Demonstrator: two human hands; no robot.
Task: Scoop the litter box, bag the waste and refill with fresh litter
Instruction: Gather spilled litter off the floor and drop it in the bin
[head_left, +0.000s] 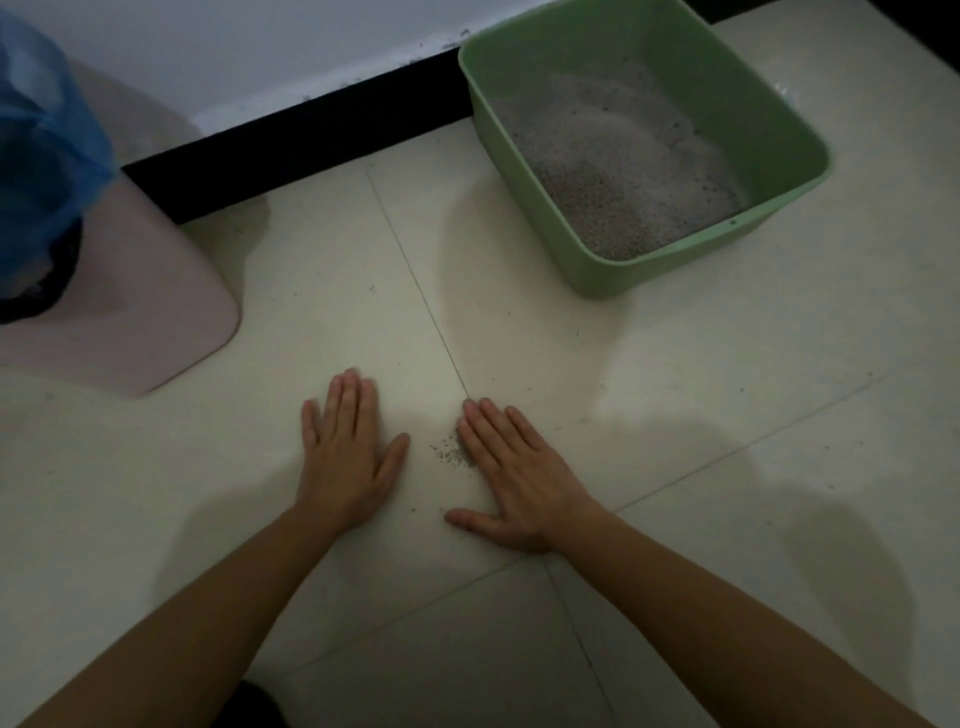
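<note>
Head view: our fingers (348, 400) lie straight and flat on the floor (675, 415), left hand (345, 457) and right hand (511, 478) near us, spilled litter (452, 453) between them. Far right, the green litter box (675, 270) holds grey litter (623, 166); a blue bag (36, 156) sits far left.

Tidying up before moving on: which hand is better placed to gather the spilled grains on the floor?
Right. The grains lie against the index finger of the right hand, while the left hand lies flat, a gap away. The litter box also sits to the right.
</note>
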